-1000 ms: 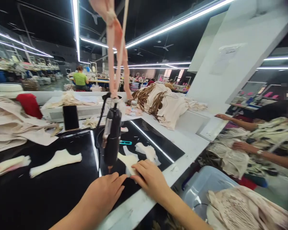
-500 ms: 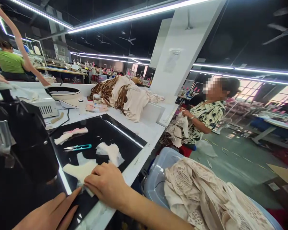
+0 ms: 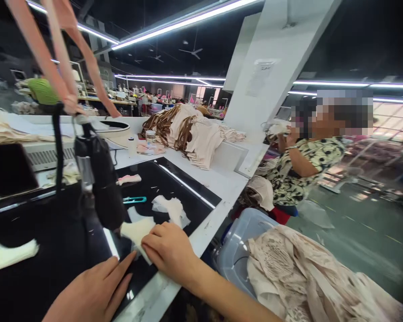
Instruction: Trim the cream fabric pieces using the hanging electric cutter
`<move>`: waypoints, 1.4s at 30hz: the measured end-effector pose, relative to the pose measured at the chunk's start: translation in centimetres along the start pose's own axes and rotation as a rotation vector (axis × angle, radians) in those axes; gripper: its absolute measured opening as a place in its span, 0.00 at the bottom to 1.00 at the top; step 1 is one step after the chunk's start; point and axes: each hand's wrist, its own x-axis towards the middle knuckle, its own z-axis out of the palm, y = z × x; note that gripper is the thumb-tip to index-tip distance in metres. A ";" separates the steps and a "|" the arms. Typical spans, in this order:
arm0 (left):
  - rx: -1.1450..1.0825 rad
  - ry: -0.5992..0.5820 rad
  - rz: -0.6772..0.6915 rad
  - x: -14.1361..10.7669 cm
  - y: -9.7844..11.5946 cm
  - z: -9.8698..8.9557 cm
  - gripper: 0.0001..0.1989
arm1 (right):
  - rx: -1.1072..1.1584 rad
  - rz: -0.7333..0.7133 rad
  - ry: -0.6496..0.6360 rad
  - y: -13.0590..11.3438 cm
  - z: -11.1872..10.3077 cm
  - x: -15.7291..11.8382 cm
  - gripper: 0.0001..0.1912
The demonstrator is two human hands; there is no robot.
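My right hand (image 3: pixel 171 250) has its fingers closed on the edge of a pale cream cut fabric piece (image 3: pixel 136 228) at the near edge of a glossy black panel (image 3: pixel 67 241). To its left, my left hand (image 3: pixel 94 288) rests low over the panel, fingers stretched out, holding nothing. Its fingertips lie just left of the cream piece. A black cylindrical device (image 3: pixel 102 179) hangs by pink straps (image 3: pixel 62 53) above the panel, beyond my left hand. Turquoise thread snips (image 3: pixel 135 200) and a white fabric scrap (image 3: pixel 172 209) lie beyond the cream piece.
Stacked beige pieces with brown straps (image 3: pixel 198 138) stand at the table's back. A translucent tub (image 3: pixel 235 241) of beige lace fabric (image 3: pixel 289 264) is at my right. A seated co-worker (image 3: pixel 309 165) handles cloth. More cream pieces (image 3: pixel 11 255) lie at far left.
The view has turned left, so everything appears shifted right. Both hands keep nearly the same place on the panel. The co-worker has lifted the cloth higher.
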 end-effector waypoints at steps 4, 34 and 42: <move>0.042 -0.041 -0.051 2.7 2.6 -2.9 0.19 | 0.109 0.011 0.036 0.2 -0.1 -0.6 0.11; -0.056 -0.366 -0.194 4.6 4.1 -4.3 0.16 | 0.670 0.388 0.085 0.5 -1.3 1.4 0.10; -0.044 -0.267 -0.202 2.8 2.5 -2.3 0.19 | 1.025 0.631 0.153 1.3 -1.8 4.1 0.13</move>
